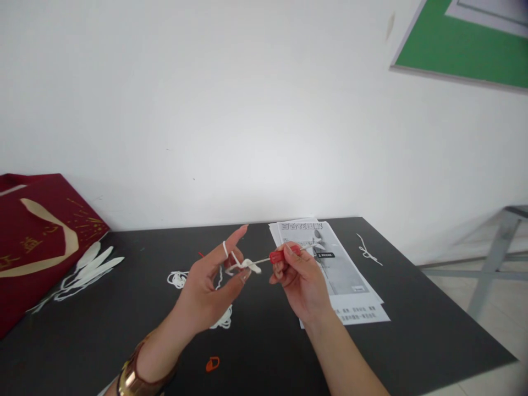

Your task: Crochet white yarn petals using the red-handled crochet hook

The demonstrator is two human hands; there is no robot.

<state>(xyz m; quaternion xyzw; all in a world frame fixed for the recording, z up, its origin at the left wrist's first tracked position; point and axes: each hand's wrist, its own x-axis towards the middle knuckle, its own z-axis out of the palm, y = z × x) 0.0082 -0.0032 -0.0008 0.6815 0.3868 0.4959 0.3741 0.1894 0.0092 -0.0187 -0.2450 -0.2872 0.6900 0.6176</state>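
Observation:
My left hand [214, 283] pinches a small piece of white crochet work [252, 266] between thumb and fingers. A strand of white yarn [232, 255] loops round its raised index finger. In my right hand [303, 280] is a crochet hook [284, 254] with a red grip, held like a pen. The hook's thin metal shaft points left and meets the crochet work; its tip is too small to make out. Behind and below my left hand lie loose coils of white yarn [224, 318], partly hidden by the hand.
Printed pattern sheets [350, 302] lie on the black table [264, 357] under and beyond my right hand. An orange stitch marker [212, 363] is near the front. Finished white crochet petals [93, 264] rest by a dark red bag [37, 236] at left. A short yarn piece [368, 253] lies right.

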